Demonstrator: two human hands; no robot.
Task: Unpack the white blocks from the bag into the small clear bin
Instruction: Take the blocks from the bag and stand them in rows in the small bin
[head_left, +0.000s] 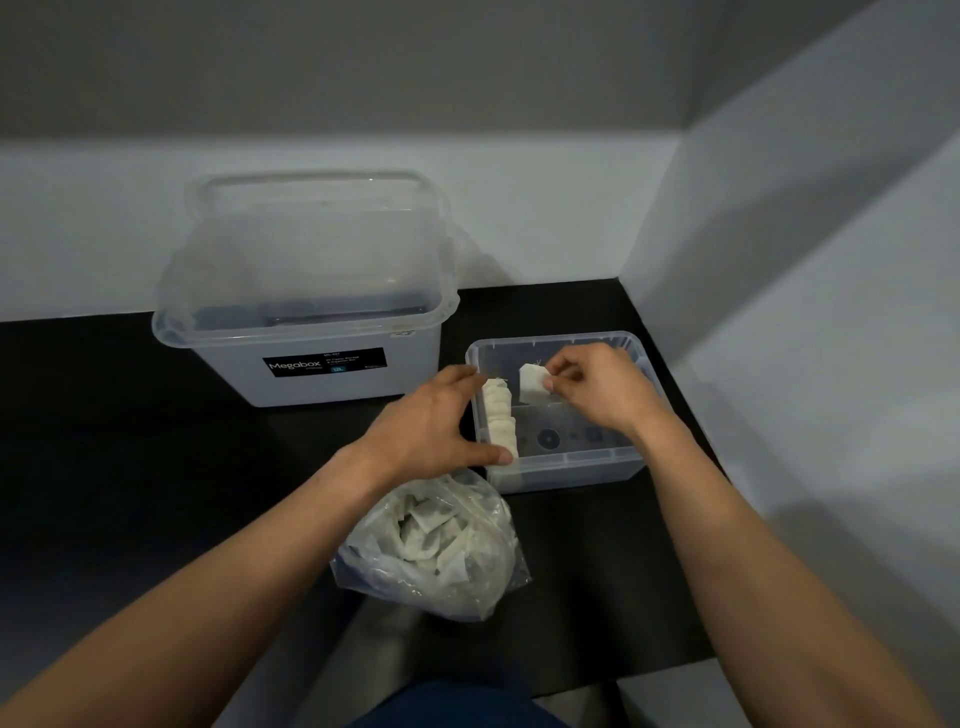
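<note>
A clear plastic bag (441, 545) full of several white blocks lies on the black table, open toward the top. Just behind it to the right stands the small clear bin (566, 467). A row of white blocks (500, 415) stands along the bin's left wall. My left hand (431, 421) spans the bin's left side, thumb and fingers at the two ends of that row. My right hand (592, 387) hovers over the bin and pinches a single white block (532, 384) by its right edge, upright, just right of the row.
A large clear lidded storage box (306, 312) with a black label stands at the back left of the black table (130, 441). White walls close the table off behind and on the right. The table's front edge runs near my body.
</note>
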